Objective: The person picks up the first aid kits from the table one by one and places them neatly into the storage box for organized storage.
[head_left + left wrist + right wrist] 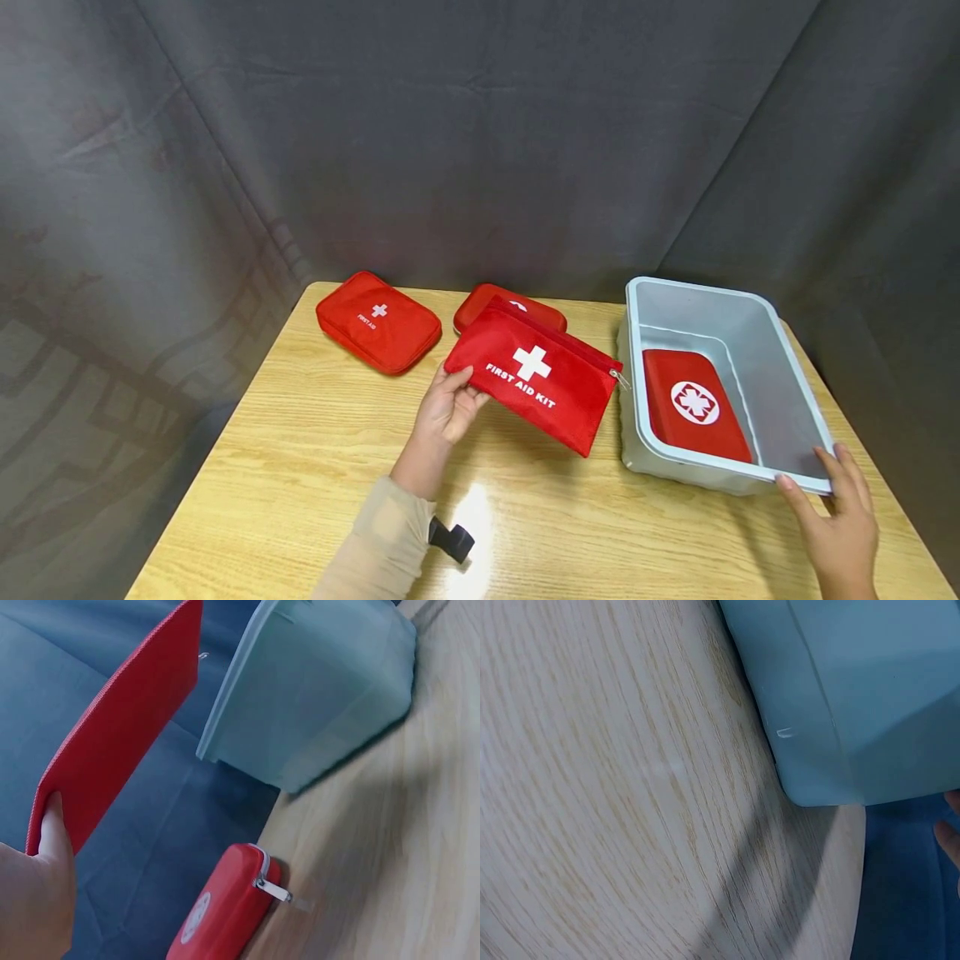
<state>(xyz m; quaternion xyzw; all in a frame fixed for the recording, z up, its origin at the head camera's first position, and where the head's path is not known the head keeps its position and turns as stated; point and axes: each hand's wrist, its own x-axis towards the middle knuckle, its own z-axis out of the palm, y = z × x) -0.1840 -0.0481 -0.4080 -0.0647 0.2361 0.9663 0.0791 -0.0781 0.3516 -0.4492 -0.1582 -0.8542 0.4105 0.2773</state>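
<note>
I have the left hand (450, 408) off to the left of the grey bin (701, 315), pinching a flat red pouch (540, 371) by its left end, thumb on the printed face. From those fingers the pouch reaches toward the bin, held up off the counter (300, 467), with its white cross and FIRST AID KIT lettering showing. From the head camera, its zip pull (618, 377) appears right beside the bin's left wall; the left wrist camera shows me a gap there. The right hand (836, 521) is at the bin's near right corner, thumb and fingers spread, touching the rim. Inside the bin I can see a red case (693, 408) with a round white emblem. Left of the bin, partly hidden by the pouch, lies a rounded red case (472, 307); farther left of the bin is a red bag (378, 322) marked FIRST AID. A dark curtain (480, 167) hangs beyond the bin.
</note>
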